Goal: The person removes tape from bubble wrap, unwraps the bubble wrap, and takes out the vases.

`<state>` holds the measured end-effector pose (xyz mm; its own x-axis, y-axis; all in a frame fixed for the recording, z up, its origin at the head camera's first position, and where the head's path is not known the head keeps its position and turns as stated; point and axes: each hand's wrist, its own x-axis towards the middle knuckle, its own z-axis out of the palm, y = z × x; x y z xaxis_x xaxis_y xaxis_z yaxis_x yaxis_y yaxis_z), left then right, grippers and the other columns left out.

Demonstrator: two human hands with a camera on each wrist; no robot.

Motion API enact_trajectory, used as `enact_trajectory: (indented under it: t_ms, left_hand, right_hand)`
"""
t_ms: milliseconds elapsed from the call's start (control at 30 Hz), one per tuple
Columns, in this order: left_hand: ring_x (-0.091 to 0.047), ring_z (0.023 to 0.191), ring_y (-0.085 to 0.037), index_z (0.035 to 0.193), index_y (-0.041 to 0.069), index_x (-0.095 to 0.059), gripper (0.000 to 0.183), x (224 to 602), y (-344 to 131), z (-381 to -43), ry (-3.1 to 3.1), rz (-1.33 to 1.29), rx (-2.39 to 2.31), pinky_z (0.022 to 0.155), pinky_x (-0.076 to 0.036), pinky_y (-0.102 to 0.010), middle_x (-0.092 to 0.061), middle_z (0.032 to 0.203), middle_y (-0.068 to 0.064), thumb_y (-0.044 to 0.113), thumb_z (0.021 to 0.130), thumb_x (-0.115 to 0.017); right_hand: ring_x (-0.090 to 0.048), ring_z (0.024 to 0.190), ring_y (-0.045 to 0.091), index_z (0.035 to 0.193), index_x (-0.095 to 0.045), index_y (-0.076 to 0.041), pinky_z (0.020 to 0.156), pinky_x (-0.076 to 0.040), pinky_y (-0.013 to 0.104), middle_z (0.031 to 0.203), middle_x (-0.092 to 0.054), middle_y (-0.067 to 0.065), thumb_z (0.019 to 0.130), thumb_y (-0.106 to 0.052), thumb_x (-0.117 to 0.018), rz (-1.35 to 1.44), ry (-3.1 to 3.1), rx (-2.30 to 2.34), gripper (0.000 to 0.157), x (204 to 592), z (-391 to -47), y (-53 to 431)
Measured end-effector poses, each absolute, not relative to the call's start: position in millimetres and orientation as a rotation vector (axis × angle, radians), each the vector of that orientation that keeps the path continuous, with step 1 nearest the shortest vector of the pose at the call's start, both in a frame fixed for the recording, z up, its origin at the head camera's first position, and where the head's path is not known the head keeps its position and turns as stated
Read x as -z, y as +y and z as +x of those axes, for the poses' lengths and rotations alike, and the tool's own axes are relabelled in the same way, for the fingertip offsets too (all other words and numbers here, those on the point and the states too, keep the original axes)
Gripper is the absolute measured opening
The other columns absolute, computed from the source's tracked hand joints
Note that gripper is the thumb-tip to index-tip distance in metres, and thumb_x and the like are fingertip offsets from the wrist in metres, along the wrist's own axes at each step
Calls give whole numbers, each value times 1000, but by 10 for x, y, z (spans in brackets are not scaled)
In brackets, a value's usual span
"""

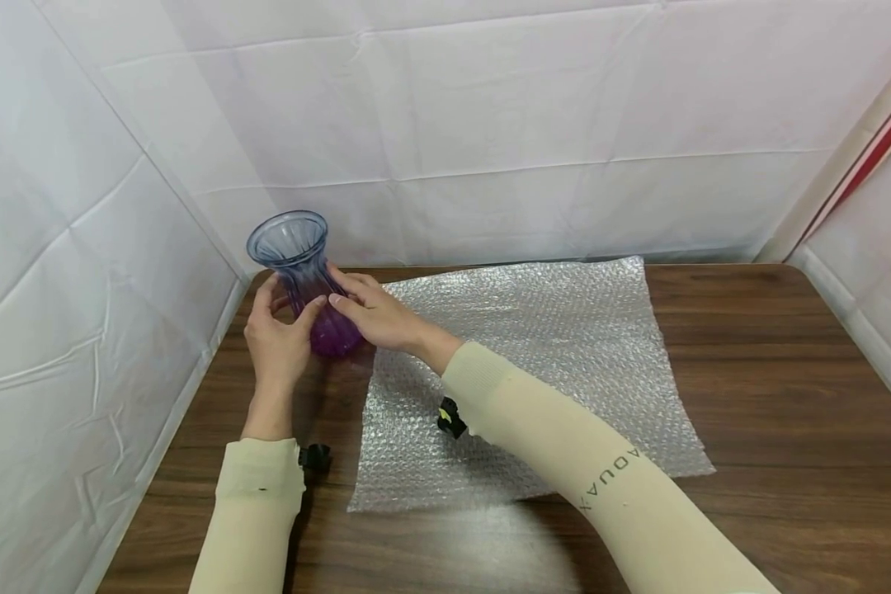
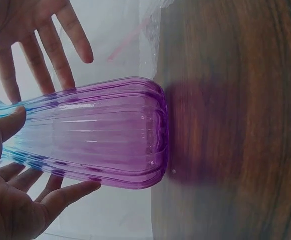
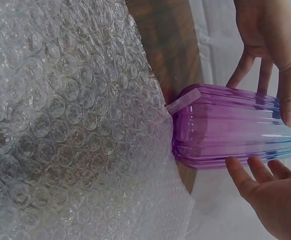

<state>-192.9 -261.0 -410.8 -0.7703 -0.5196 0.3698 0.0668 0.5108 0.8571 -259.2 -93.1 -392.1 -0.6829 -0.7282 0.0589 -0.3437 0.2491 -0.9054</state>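
A ribbed glass vase [image 1: 332, 334], blue at its flared rim and purple at its base, is upright at the table's far left. My left hand [image 1: 278, 346] grips it below the rim, its thumb across the front and fingers round the far side. From the right, my right hand [image 1: 379, 313] comes to the vase with fingers extended, fingertips right at the glass. In the left wrist view, the purple base [image 2: 150, 135] is close over the wood. To the right lies a sheet of bubble wrap [image 1: 535, 322], its left edge beside the vase.
The wooden table [image 1: 750, 371] extends right beyond the bubble wrap. White sheeting [image 1: 490, 124] hangs along its back and sides. A black wrist camera [image 1: 451, 418] at my right sleeve overlaps the wrap in the head view.
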Motion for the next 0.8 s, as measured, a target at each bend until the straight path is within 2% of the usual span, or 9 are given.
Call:
enact_trajectory:
  t_ms: [267, 400, 633, 800]
  left_hand:
    - [-62, 128, -38, 150, 5, -50, 69, 4104, -2628, -1948, -2181, 374, 1228, 110, -48, -54, -63, 143, -17, 22, 91, -82]
    - [-62, 130, -38, 152, 4, -47, 71, 4086, -2634, -1962, -2211, 387, 1215, 110, -49, -53, -61, 146, -18, 23, 92, -81]
    - [-60, 132, -39, 153, 6, -45, 72, 4092, -2641, -1973, -2221, 391, 1217, 113, -47, -53, -59, 148, -19, 20, 93, -80]
    - [-59, 133, -41, 155, 6, -42, 72, 4112, -2645, -1991, -2237, 385, 1201, 114, -46, -54, -56, 149, -21, 20, 94, -79]
  right_hand:
    - [-33, 155, 28, 166, -16, -32, 128, -29, 45, 172, -21, 7, 113, -38, -38, -1004, 2140, 1402, 58, 3912, -2609, -940]
    - [-26, 158, 25, 167, -15, -30, 129, -26, 45, 173, -20, 6, 113, -37, -38, -1012, 2147, 1394, 59, 3910, -2619, -953]
    - [-38, 151, 28, 167, -12, -32, 127, -30, 48, 174, -16, 5, 112, -38, -41, -986, 2173, 1364, 63, 3910, -2606, -998]
    - [-37, 152, 29, 167, -11, -31, 128, -28, 47, 175, -15, 5, 112, -36, -41, -979, 2162, 1372, 63, 3912, -2607, -1001]
